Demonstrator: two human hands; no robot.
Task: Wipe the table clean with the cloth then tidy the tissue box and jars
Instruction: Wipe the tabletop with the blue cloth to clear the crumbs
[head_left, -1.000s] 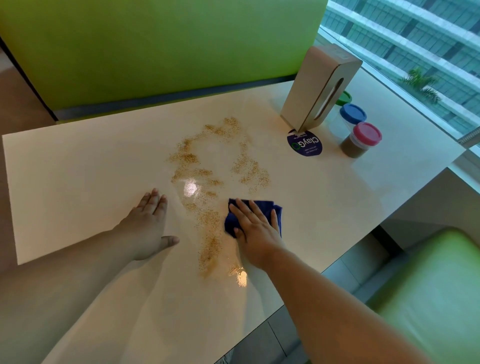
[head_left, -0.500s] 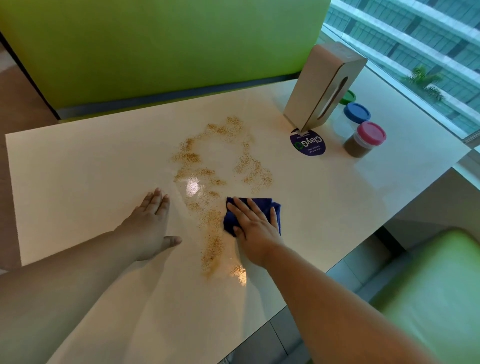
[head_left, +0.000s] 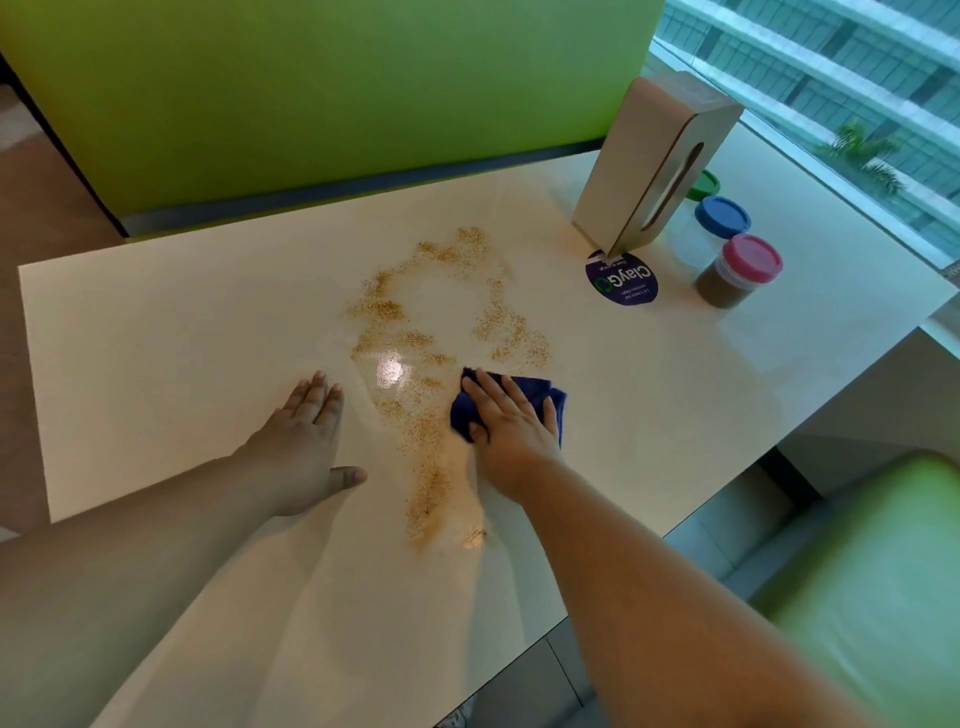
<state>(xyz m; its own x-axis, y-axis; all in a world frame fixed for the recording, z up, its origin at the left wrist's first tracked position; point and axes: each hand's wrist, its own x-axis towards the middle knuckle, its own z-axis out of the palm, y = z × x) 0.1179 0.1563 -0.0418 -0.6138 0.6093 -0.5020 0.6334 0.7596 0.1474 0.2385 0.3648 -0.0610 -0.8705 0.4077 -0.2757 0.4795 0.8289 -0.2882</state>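
Note:
My right hand (head_left: 506, 434) lies flat on a folded dark blue cloth (head_left: 540, 391), pressing it onto the cream table (head_left: 156, 338). Brown crumbs (head_left: 431, 322) are scattered in a loop ahead of the cloth, with a trail running down its left side toward the near edge. My left hand (head_left: 301, 447) rests flat on the table, fingers spread, holding nothing. At the back right a beige tissue box (head_left: 649, 161) stands on end. Beside it are a pink-lidded jar (head_left: 740, 270), a blue-lidded jar (head_left: 719, 218) and a green-lidded jar (head_left: 704, 184), the last mostly hidden by the box.
A round purple sticker (head_left: 623, 280) lies on the table at the foot of the tissue box. A green bench back (head_left: 322, 93) runs behind the table, and a green seat (head_left: 872, 571) sits at the lower right. A window (head_left: 841, 78) borders the right side.
My right hand has slid the cloth slightly away from me, toward the crumbs. The left hand has stayed flat on the table.

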